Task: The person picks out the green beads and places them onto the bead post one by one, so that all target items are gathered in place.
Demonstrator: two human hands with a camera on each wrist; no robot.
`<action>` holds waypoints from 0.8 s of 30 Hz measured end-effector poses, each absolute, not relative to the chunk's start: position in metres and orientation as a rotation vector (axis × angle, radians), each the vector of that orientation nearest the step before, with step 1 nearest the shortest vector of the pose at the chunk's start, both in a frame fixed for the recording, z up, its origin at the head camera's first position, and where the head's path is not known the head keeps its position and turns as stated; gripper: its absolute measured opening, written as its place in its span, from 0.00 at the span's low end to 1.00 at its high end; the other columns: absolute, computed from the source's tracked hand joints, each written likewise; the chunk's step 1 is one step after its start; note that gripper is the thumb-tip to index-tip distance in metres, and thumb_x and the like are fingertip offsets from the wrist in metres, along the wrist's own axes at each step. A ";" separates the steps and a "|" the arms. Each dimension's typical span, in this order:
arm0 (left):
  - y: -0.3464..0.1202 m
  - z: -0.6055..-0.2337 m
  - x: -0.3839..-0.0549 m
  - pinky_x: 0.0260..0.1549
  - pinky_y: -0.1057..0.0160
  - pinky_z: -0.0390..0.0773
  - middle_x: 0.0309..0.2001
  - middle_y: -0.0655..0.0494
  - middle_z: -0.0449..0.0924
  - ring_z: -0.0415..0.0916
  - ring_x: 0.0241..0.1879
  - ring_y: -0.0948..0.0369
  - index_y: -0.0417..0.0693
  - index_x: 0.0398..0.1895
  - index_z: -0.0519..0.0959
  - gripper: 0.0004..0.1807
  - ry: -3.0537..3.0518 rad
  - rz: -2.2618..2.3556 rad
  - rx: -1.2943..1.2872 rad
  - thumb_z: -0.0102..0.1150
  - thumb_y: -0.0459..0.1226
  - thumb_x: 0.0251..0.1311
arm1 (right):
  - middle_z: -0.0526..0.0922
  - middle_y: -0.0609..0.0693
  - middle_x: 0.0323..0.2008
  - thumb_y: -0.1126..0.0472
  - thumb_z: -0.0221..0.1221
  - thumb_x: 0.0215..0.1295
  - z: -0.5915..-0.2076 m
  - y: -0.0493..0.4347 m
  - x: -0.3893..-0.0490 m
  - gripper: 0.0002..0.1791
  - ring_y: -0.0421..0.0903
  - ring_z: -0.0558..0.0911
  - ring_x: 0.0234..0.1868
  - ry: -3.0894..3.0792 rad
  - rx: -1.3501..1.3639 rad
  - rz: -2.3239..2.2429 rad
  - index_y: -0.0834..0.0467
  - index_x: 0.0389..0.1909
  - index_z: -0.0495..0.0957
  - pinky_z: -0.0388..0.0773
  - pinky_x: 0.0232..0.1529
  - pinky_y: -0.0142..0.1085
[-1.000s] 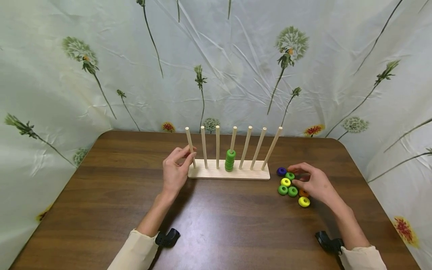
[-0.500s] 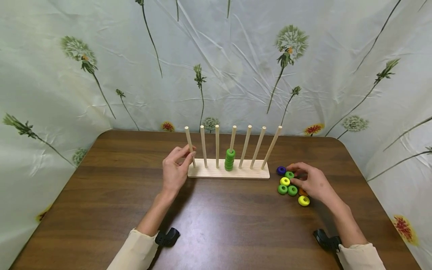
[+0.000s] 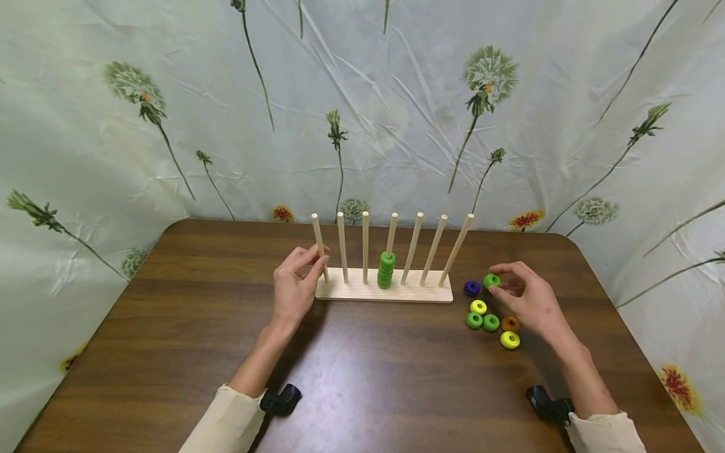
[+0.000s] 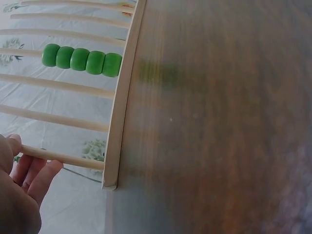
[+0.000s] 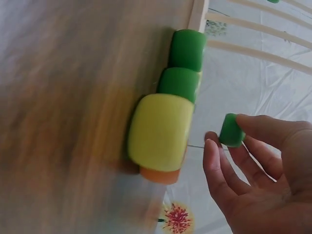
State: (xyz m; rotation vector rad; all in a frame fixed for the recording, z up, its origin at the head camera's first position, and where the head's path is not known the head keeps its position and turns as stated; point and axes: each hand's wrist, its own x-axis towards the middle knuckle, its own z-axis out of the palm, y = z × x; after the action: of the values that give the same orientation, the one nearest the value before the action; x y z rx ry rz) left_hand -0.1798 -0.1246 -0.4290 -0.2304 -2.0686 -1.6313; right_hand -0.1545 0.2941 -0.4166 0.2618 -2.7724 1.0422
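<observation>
A pale wooden rack (image 3: 354,291) with a row of upright pegs stands toward the back of the table. Near its middle, one peg carries a stack of green beads (image 3: 386,272). My left hand (image 3: 292,290) pinches the leftmost peg (image 4: 73,159) between thumb and fingers. To the right of the rack, my right hand (image 3: 531,301) holds a green bead (image 5: 231,130) by thumb and fingertips, raised off the table. Below that hand lie loose beads: a purple bead (image 3: 472,289), an orange bead (image 3: 510,324), two yellow and two green.
The brown table (image 3: 396,377) reaches back to a pale curtain (image 3: 396,107) printed with dandelions. A black device (image 3: 281,400) is strapped to the left wrist, and another black device (image 3: 548,404) to the right.
My right hand has lifted a green bead from the loose group, baring the orange one nearby. My left hand stays on the leftmost peg.
</observation>
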 end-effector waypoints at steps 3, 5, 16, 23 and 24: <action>-0.125 -0.429 -0.179 0.33 0.77 0.87 0.36 0.45 0.83 0.85 0.39 0.63 0.39 0.48 0.89 0.10 -2.077 -1.636 -0.225 0.68 0.29 0.65 | 0.80 0.56 0.51 0.65 0.67 0.69 -0.415 0.291 -0.155 0.19 0.24 0.77 0.43 -2.730 0.276 1.088 0.62 0.59 0.80 0.79 0.40 0.15; -0.125 -0.429 -0.179 0.33 0.76 0.88 0.37 0.45 0.84 0.85 0.39 0.63 0.39 0.48 0.89 0.10 -2.080 -1.642 -0.221 0.68 0.29 0.65 | 0.79 0.57 0.52 0.66 0.66 0.70 -0.413 0.289 -0.155 0.19 0.21 0.75 0.44 -2.711 0.279 1.123 0.63 0.60 0.80 0.79 0.41 0.14; -0.126 -0.429 -0.180 0.35 0.70 0.90 0.37 0.41 0.84 0.85 0.39 0.51 0.39 0.49 0.89 0.10 -2.083 -1.682 -0.222 0.68 0.29 0.65 | 0.77 0.59 0.53 0.64 0.64 0.73 -0.398 0.277 -0.153 0.20 0.21 0.74 0.43 -2.669 0.255 1.202 0.63 0.63 0.78 0.75 0.43 0.09; -0.127 -0.429 -0.180 0.35 0.58 0.93 0.37 0.42 0.84 0.83 0.37 0.60 0.37 0.50 0.88 0.11 -2.105 -1.676 -0.216 0.68 0.29 0.65 | 0.79 0.56 0.52 0.63 0.64 0.73 -0.390 0.267 -0.151 0.20 0.24 0.75 0.43 -2.619 0.262 1.237 0.61 0.63 0.78 0.76 0.41 0.12; -0.127 -0.429 -0.180 0.36 0.56 0.93 0.37 0.42 0.84 0.83 0.37 0.61 0.38 0.50 0.88 0.11 -2.106 -1.678 -0.215 0.68 0.29 0.65 | 0.79 0.55 0.51 0.62 0.64 0.73 -0.389 0.265 -0.151 0.20 0.24 0.76 0.43 -2.615 0.263 1.239 0.61 0.63 0.78 0.77 0.41 0.13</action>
State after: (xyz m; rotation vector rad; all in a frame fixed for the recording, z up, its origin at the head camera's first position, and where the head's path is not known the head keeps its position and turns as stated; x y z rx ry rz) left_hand -0.1796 -0.1274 -0.4294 -0.2148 -2.1065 -1.6778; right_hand -0.1510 0.2651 -0.3891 0.2627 -2.6150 1.2389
